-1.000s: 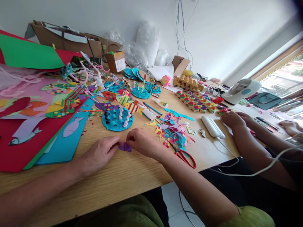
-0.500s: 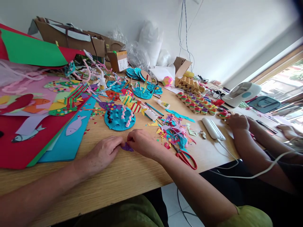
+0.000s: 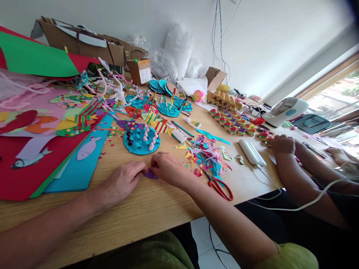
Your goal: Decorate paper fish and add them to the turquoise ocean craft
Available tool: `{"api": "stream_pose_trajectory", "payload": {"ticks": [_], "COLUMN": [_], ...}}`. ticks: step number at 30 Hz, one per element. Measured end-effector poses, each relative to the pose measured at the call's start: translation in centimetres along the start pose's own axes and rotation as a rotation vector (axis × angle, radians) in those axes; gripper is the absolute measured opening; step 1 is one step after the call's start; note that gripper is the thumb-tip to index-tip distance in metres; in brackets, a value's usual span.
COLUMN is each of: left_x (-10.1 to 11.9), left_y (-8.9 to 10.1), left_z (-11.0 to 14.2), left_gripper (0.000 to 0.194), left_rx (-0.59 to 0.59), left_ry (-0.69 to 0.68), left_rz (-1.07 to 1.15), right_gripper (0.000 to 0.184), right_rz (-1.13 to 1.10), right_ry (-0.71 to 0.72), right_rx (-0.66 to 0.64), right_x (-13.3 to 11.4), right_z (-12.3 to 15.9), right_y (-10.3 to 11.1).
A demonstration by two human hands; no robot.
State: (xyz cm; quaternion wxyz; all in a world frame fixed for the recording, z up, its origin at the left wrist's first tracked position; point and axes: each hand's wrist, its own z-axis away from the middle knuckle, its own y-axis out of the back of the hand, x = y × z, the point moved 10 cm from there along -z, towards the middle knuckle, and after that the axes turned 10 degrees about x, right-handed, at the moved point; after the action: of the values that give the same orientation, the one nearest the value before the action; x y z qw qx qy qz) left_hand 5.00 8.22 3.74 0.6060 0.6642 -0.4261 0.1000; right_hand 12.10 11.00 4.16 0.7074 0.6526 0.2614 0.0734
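Note:
Both my hands meet at a small purple paper fish (image 3: 151, 174) on the wooden table, and their fingers cover much of it. My left hand (image 3: 125, 178) pinches its left end, with thumb and fingers together. My right hand (image 3: 169, 169) has its fingers closed on the other side. Just beyond them lies a round blue bumpy disc (image 3: 141, 145) with pink and dark twisted pipe cleaners on it. Several decorated paper fish (image 3: 131, 125) lie behind the disc. Red-handled scissors (image 3: 220, 188) rest by my right forearm.
Coloured sheets (image 3: 67, 179) and cut-out fish cover the left side. Paper scraps (image 3: 206, 153) are heaped right of centre. A white power strip (image 3: 252, 152) and its cable lie near a co-worker's hands (image 3: 283, 145). Boxes (image 3: 81, 46) and plastic bags (image 3: 176, 52) stand along the wall.
The view has shifted slightly. My hands stay together at the purple fish, with only small finger movements. The co-worker's hands have moved a little to the right.

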Motion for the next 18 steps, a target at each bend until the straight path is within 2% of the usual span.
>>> {"api": "stream_pose_trajectory", "payload": {"ticks": [5,13,18], "left_x": [-0.02,-0.21,0.06], "left_y": [0.03,0.03,0.18], "left_z": [0.03,0.03,-0.06], "left_gripper": [0.022,0.023,0.023], "left_rx": [-0.004,0.012,0.013], "left_ry": [0.003,0.005,-0.009], "left_rz": [0.024,0.043,0.042], "right_gripper": [0.011,0.021,0.024], "right_rz": [-0.035,-0.057,-0.042], "right_ry": [-0.016,-0.038,-0.008], "right_rx": [0.015,0.034,-0.017], "right_x": [0.07,0.13,-0.31], "right_z": [-0.06,0.11,0.13], "right_y": [0.25,0.85,0.42]}}
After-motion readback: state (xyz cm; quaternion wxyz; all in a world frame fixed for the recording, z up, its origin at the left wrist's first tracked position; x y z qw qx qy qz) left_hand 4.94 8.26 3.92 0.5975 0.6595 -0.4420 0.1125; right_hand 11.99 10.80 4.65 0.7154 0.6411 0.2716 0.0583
